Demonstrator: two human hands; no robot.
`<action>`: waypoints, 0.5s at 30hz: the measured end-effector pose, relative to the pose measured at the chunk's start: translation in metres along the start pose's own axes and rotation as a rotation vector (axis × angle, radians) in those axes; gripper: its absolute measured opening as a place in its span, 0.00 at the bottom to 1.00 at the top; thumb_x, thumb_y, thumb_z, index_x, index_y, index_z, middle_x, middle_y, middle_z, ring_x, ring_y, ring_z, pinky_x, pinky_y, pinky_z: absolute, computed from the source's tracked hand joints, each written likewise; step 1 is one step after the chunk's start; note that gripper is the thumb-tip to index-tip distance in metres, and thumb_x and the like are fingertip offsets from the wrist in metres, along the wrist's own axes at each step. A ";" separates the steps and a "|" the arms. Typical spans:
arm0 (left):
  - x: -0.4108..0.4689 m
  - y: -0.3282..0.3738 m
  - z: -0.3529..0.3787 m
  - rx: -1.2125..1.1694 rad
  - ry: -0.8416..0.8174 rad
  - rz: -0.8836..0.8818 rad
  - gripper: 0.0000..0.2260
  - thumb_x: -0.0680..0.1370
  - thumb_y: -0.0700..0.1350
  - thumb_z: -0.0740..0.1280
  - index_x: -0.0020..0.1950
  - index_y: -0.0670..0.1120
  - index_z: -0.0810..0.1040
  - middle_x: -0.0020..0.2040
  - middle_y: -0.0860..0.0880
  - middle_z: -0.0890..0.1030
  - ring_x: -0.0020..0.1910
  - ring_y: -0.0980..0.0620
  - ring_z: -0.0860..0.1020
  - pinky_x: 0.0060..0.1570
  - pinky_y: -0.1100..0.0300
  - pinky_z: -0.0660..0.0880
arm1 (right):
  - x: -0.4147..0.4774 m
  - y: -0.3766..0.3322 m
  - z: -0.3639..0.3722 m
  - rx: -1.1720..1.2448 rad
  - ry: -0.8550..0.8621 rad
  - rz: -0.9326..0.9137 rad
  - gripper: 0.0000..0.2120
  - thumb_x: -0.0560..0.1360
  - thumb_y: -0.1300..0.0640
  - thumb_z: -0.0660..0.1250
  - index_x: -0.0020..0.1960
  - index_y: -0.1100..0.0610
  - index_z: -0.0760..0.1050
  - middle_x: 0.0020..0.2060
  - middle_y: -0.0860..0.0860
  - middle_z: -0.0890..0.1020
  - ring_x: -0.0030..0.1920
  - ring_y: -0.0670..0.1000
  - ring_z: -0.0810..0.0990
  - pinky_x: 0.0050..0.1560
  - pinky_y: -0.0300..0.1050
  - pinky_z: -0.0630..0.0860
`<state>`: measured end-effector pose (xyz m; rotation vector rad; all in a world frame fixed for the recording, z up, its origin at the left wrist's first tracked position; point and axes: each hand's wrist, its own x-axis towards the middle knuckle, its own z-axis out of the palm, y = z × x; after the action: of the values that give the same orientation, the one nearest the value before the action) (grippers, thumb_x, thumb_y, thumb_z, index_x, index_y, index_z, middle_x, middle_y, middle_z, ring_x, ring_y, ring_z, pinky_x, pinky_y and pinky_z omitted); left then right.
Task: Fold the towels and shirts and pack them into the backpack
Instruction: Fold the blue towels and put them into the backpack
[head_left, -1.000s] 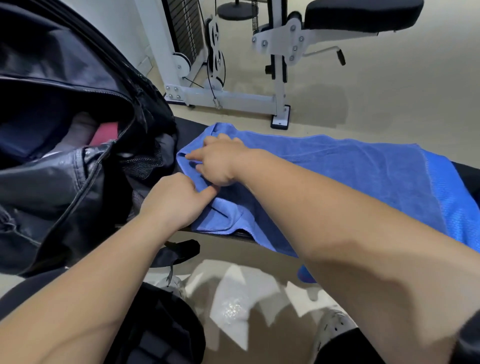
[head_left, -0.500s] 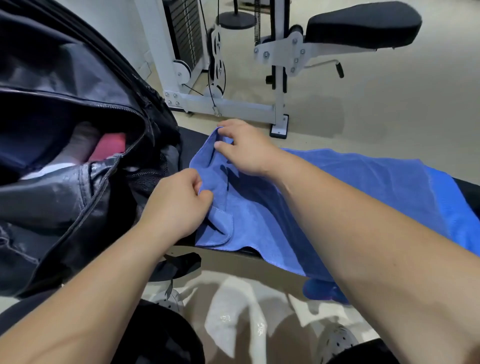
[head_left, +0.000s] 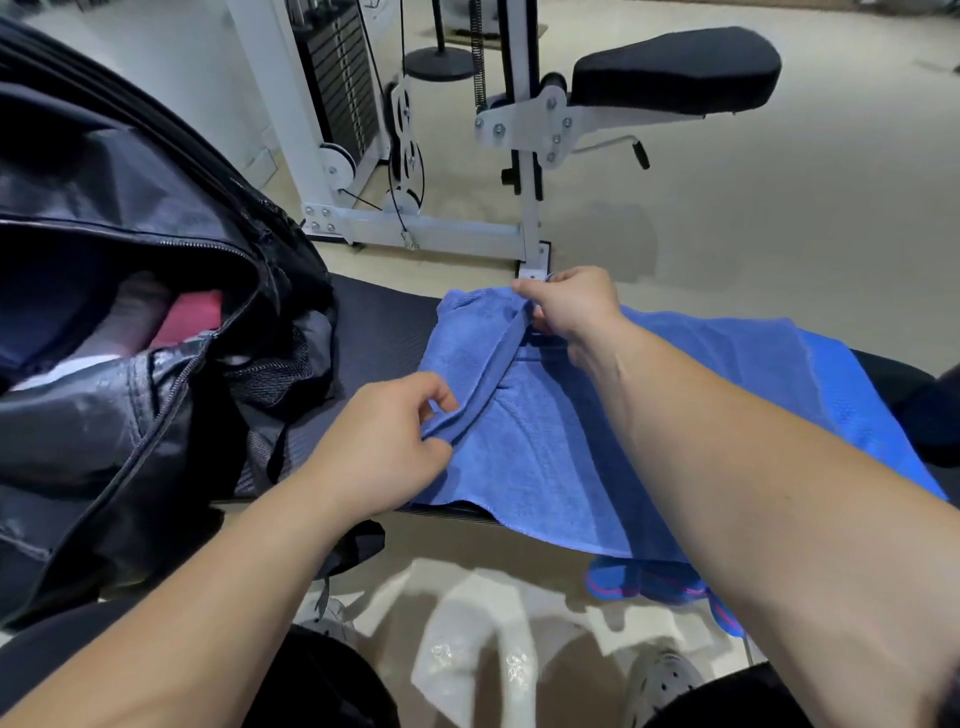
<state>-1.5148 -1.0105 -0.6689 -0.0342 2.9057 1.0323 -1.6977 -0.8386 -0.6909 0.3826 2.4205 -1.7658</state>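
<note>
Now both hands (head_left: 384, 447) (head_left: 571, 306) pinch the towel's (head_left: 545, 441) folded edge.

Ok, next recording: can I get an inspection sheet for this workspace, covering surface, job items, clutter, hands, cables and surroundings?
Surface: black padded bench, partly covered by cloth.
Job's things: blue towel spread on the bench, near edge hanging over the front; black backpack open at the left, with pink and pale fabric inside.
Clutter: blue item with pink trim on the floor under the bench; cannot tell what it is.
Hands: left hand pinches the towel's raised left edge; right hand pinches its far corner.
Cables: black machine cables run down to the frame, away from the bench.
Surroundings: white weight machine with black padded seat; beige floor.
</note>
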 end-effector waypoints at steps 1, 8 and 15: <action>-0.001 0.001 0.000 0.023 -0.027 0.007 0.13 0.70 0.38 0.68 0.46 0.56 0.78 0.36 0.53 0.81 0.31 0.59 0.74 0.32 0.63 0.69 | 0.001 0.002 0.002 -0.047 0.017 0.006 0.15 0.55 0.55 0.74 0.27 0.51 0.66 0.27 0.52 0.68 0.31 0.51 0.68 0.34 0.51 0.76; -0.013 0.005 -0.041 0.130 0.218 -0.067 0.09 0.70 0.39 0.66 0.44 0.53 0.78 0.36 0.54 0.80 0.36 0.55 0.76 0.37 0.56 0.71 | 0.003 -0.022 0.044 -0.065 -0.086 -0.092 0.09 0.63 0.67 0.60 0.31 0.54 0.71 0.30 0.53 0.72 0.34 0.55 0.70 0.31 0.51 0.73; -0.037 0.006 -0.086 0.476 0.369 -0.083 0.08 0.70 0.42 0.67 0.47 0.52 0.75 0.35 0.51 0.77 0.38 0.45 0.74 0.36 0.53 0.69 | -0.015 -0.069 0.099 0.282 -0.324 -0.090 0.34 0.74 0.73 0.61 0.76 0.50 0.68 0.56 0.60 0.83 0.41 0.57 0.78 0.42 0.52 0.81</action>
<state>-1.4819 -1.0601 -0.5968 -0.3525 3.3625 0.3258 -1.7068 -0.9543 -0.6545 0.0071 2.0036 -2.0305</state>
